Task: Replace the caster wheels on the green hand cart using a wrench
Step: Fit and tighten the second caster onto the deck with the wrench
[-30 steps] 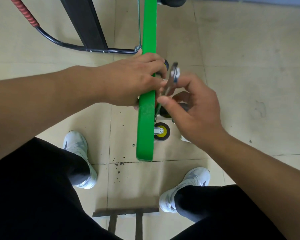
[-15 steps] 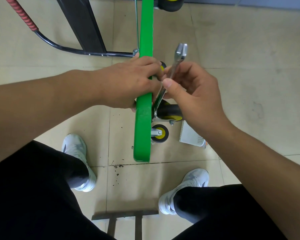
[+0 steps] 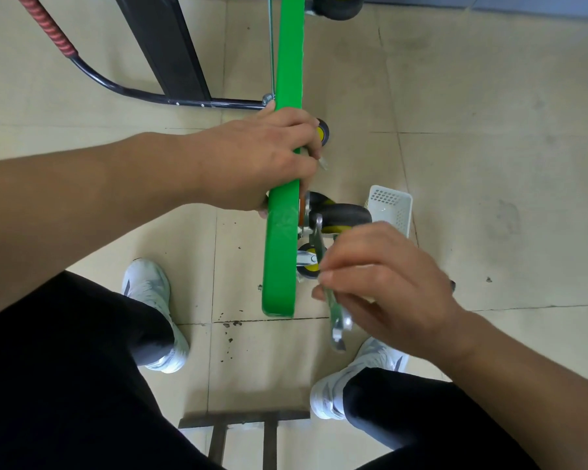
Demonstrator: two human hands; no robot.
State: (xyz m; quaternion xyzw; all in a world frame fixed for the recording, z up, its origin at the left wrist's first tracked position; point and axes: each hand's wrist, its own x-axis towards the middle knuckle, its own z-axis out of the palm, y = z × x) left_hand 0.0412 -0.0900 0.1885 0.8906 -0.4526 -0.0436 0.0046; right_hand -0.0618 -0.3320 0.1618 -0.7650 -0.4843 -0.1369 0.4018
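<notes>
Gripping the cart [image 3: 282, 252], the left hand [image 3: 252, 157] has its fingers curled over the upper edge of the green deck, which stands on edge on the floor [image 3: 489, 130] between the person's white shoes [image 3: 151, 296]. A small metal tip shows just beside the left fingertips; what it is cannot be told. The right hand [image 3: 384, 286] pinches the wrench [image 3: 337, 325] near its middle between thumb and fingers. The wrench slants up and away from the person. Its upper end lies at the metal mount of the caster [image 3: 345, 217], close against the deck's right face, and its open lower end sticks out below the fingers. The caster is black with a yellow hub and juts to the right from the deck. A smaller wheel [image 3: 309, 262] sits just below it, partly behind the wrench. A white basket [image 3: 392, 206] stands on the floor right beside the caster. A black handle [image 3: 123, 88] with a red grip curves away from the deck's left side at the top left.
</notes>
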